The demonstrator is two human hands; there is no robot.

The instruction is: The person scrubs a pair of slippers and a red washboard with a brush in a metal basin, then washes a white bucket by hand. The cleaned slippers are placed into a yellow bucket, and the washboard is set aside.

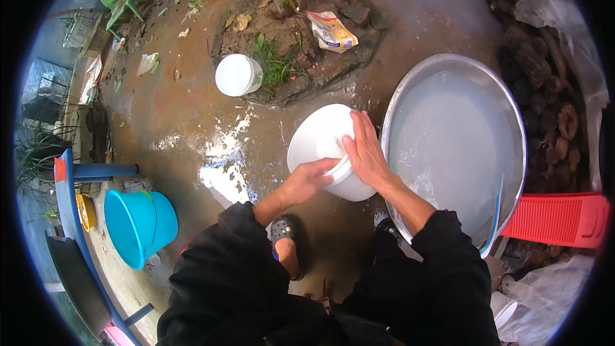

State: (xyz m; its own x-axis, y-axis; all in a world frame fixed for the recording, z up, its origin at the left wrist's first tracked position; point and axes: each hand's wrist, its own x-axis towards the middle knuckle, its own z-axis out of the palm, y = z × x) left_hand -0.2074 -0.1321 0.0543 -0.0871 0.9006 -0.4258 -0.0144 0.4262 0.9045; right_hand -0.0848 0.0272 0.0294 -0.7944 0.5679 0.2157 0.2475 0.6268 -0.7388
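Observation:
Between my two hands is a white plastic vessel (312,139), tilted, with a raised ridge facing me. My left hand (307,180) grips that ridge from the left side. On the right, my right hand (367,154) lies along the vessel with fingers extended and thumb over its near side. My palms hide part of the vessel, so I cannot tell its full shape. Close to my right forearm stands a large round metal tub (391,105) holding cloudy water (451,134). A thin blue-and-white strip (497,211) runs along the tub's near right side.
A white bucket (235,76) stands ahead beside a tree bed (307,72) with a printed bag (332,32). To the left are a turquoise bucket (141,226) and a blue bench (81,221). A red ribbed board (552,220) adjoins the tub. The ground (192,105) is wet.

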